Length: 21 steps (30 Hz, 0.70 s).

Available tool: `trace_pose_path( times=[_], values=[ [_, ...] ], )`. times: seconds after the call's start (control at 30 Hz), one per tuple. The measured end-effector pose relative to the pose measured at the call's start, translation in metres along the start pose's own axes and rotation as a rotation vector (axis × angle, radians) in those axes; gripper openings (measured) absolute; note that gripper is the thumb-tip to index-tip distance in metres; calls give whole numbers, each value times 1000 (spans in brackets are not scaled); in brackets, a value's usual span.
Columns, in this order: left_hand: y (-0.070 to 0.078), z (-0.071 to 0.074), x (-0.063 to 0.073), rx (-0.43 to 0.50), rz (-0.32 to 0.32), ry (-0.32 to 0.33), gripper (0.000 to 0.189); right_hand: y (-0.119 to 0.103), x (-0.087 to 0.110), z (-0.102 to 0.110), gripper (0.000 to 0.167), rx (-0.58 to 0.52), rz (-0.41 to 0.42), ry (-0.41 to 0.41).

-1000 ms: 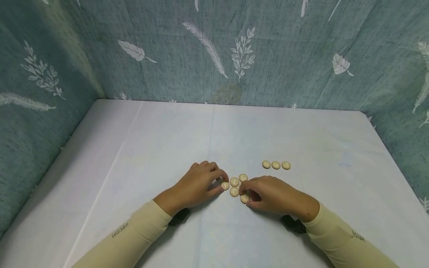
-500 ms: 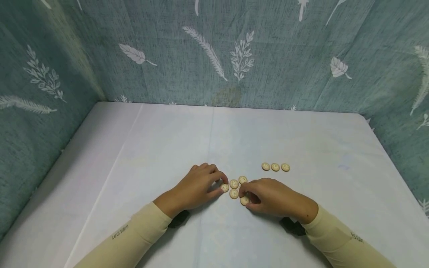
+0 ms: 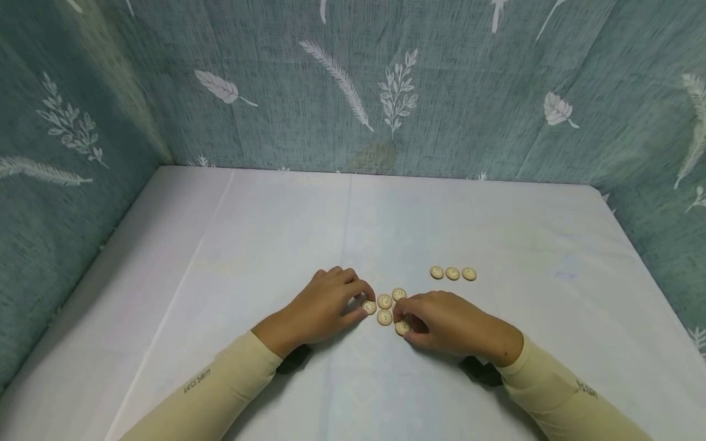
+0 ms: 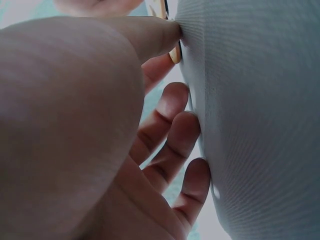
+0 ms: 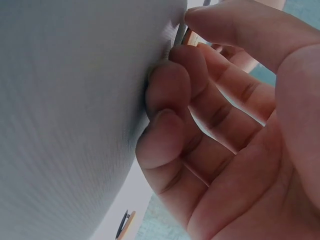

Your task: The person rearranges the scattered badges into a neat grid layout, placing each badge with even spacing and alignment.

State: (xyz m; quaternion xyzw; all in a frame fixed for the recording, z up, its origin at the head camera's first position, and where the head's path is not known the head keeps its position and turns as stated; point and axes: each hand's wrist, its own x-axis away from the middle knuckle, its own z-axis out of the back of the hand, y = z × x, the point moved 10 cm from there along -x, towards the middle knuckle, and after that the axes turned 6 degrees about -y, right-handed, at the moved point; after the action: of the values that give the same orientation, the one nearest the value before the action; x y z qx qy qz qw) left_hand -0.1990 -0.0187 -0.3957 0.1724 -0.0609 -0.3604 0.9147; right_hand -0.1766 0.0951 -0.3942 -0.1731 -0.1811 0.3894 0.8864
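In the head view my left hand (image 3: 331,306) pinches a small round wooden disc (image 3: 369,307) between thumb and index finger, flat on the white cloth. Its edge shows as a thin tan disc (image 4: 175,55) at the fingertips in the left wrist view. My right hand (image 3: 449,321) has its thumb and index finger on opposite sides of another disc (image 3: 402,328). Two discs, an upper disc (image 3: 384,301) and a lower disc (image 3: 384,317), lie between the hands. One more disc (image 3: 399,294) sits just beyond the right index finger. Small dark marks show on the discs' faces.
Behind the right hand, three more discs (image 3: 452,273) lie in a short row. White cloth (image 3: 265,233) covers the table. A green curtain (image 3: 469,92) with white leaf prints stands along the back and sides.
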Motion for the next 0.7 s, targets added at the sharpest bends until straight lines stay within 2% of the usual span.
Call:
trace_pose_path(
  times=[0.23, 0.4, 0.7],
  values=[
    [2, 1, 0, -6, -9, -1, 16, 2, 1, 2, 13, 8, -3, 11],
    [2, 3, 0, -14, -1, 5, 17, 4, 2, 9, 12, 13, 1, 47],
    [1, 3, 0, -12, -2, 4, 18, 10, 5, 18, 13, 18, -41, 64]
  ],
)
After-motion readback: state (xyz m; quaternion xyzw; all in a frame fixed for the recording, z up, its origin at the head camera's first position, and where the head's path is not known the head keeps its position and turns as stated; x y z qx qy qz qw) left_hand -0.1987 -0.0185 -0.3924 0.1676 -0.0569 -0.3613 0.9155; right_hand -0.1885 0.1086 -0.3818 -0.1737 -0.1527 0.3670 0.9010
